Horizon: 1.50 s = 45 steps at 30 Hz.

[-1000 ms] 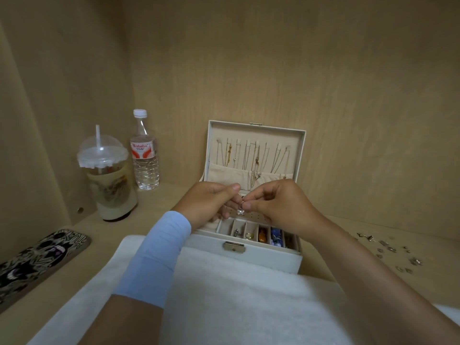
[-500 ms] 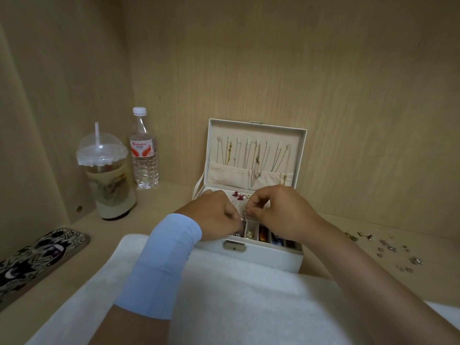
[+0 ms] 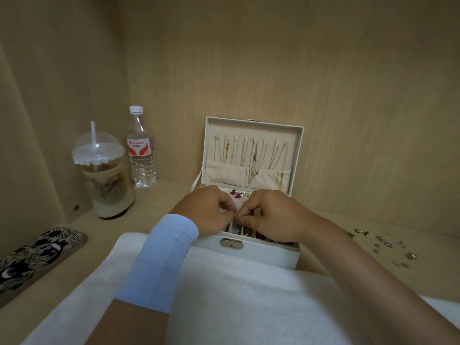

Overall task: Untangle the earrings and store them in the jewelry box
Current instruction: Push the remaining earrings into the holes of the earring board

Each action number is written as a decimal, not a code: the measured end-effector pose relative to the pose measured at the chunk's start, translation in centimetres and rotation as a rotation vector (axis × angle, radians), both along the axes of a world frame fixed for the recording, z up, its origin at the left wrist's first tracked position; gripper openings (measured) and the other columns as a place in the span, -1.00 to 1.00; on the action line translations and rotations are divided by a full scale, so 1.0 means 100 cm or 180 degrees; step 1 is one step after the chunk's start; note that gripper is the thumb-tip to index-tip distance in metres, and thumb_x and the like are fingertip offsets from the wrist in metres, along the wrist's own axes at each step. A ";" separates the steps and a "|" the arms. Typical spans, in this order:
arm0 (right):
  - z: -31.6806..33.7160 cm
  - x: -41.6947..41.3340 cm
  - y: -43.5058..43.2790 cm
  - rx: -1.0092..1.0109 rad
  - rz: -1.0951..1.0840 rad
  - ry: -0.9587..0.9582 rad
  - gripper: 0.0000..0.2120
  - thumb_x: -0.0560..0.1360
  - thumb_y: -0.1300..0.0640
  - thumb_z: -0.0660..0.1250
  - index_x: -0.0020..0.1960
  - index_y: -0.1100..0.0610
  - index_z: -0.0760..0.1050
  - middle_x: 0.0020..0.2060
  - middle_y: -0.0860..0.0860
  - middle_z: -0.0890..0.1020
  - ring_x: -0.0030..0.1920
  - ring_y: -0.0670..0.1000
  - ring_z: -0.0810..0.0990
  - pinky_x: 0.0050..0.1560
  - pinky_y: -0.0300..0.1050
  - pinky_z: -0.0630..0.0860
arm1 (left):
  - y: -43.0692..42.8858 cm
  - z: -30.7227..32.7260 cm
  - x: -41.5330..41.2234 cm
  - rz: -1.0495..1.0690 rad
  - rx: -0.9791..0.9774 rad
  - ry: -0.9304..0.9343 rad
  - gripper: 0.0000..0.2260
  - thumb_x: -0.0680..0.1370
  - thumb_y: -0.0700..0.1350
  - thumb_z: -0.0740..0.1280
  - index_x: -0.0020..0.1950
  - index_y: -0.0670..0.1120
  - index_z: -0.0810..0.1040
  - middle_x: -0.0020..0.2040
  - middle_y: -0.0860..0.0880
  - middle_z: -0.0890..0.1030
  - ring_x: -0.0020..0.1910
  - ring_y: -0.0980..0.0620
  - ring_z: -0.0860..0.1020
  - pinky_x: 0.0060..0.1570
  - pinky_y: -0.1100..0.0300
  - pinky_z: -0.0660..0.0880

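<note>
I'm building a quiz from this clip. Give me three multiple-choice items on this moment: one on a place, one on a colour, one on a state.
1. Where do the loose earrings lie?
A. on the towel
B. on the shelf, right of the jewelry box
C. beside the bottle

2. What colour is the band on the left forearm?
A. light blue
B. red
C. black

3. How is the jewelry box?
A. shut and latched
B. lid open and upright
C. lying on its side

Answers:
1 B, small pieces are scattered on the bare wood to the right.
2 A, the band is pale blue.
3 B, the lid stands up with chains hanging inside.
</note>
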State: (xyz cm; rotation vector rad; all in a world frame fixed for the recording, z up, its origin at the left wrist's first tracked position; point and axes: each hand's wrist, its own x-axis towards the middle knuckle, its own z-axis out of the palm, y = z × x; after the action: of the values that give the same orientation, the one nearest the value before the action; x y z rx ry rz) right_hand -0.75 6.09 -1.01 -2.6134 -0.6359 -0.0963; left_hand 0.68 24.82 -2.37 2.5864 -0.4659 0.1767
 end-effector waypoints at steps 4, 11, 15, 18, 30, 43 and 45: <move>0.011 -0.002 -0.022 0.0345 -0.0017 0.0012 -0.89 0.54 0.05 0.42 -0.01 -0.09 0.71 -0.16 -0.25 0.63 -0.09 -0.28 0.57 -0.08 -0.33 0.47 | -0.011 0.000 -0.003 0.0020 -0.0200 -0.0324 -0.90 0.51 0.02 0.35 -0.04 0.16 0.65 -0.01 0.17 0.56 0.07 0.13 0.49 0.09 0.19 0.45; 0.020 -0.016 -0.128 0.0469 -0.0853 -0.0129 -0.93 0.53 0.04 0.43 -0.07 -0.05 0.70 -0.12 -0.18 0.68 -0.27 -0.30 0.57 -0.17 -0.34 0.45 | -0.089 0.009 -0.020 -0.0567 -0.0540 -0.0403 -0.89 0.52 -0.04 0.34 -0.03 0.13 0.64 -0.10 0.23 0.57 -0.11 0.25 0.49 0.00 0.26 0.45; 0.006 -0.028 -0.171 -0.0069 -0.1006 0.0293 -0.89 0.51 0.12 0.43 -0.10 -0.07 0.68 -0.13 -0.17 0.68 -0.20 -0.29 0.61 -0.14 -0.37 0.51 | -0.144 0.015 -0.023 -0.0920 -0.0023 -0.0260 -0.87 0.54 -0.02 0.33 0.02 0.08 0.65 -0.05 0.18 0.61 -0.08 0.16 0.52 0.02 0.23 0.48; -0.003 -0.031 -0.187 -0.0392 -0.1016 0.0650 -0.82 0.44 0.17 0.44 -0.17 -0.12 0.67 -0.18 -0.19 0.69 -0.09 -0.16 0.64 0.02 -0.25 0.55 | -0.180 0.014 -0.022 -0.0995 0.0362 -0.0030 -0.85 0.54 -0.03 0.32 0.02 0.09 0.66 0.03 0.12 0.65 -0.01 0.07 0.57 0.05 0.20 0.49; -0.025 -0.018 -0.197 -0.0422 -0.1079 0.0728 -0.91 0.34 0.06 0.56 -0.16 -0.06 0.72 -0.21 -0.15 0.71 -0.10 -0.13 0.65 0.04 -0.09 0.59 | -0.228 -0.023 -0.004 -0.0817 0.0796 0.0456 -0.91 0.43 -0.02 0.47 -0.09 0.06 0.71 -0.09 0.09 0.69 -0.08 0.05 0.62 0.05 0.13 0.56; -0.018 -0.020 -0.204 0.0402 -0.1122 0.0851 -0.93 0.49 0.15 0.43 -0.16 0.03 0.67 -0.31 -0.12 0.64 -0.39 -0.25 0.51 -0.37 -0.36 0.39 | -0.222 -0.021 0.000 -0.0738 0.0174 0.0304 -0.85 0.46 -0.15 0.35 -0.29 0.04 0.54 -0.18 0.12 0.60 -0.12 0.07 0.58 -0.06 0.20 0.53; -0.016 -0.020 -0.200 0.0691 -0.1118 0.0869 -0.92 0.50 0.19 0.40 -0.14 0.08 0.66 -0.22 0.05 0.69 -0.38 -0.14 0.50 -0.37 -0.25 0.42 | -0.217 -0.012 0.000 -0.0748 -0.0197 0.0301 -0.90 0.47 -0.17 0.37 -0.22 0.01 0.58 -0.23 0.12 0.58 -0.17 0.09 0.57 -0.12 0.24 0.50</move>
State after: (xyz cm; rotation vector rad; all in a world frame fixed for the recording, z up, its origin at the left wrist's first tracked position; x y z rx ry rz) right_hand -2.79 -13.96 -2.58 -2.4390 -0.0644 0.0795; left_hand 0.65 3.14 -3.61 2.4432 -0.7114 -0.0120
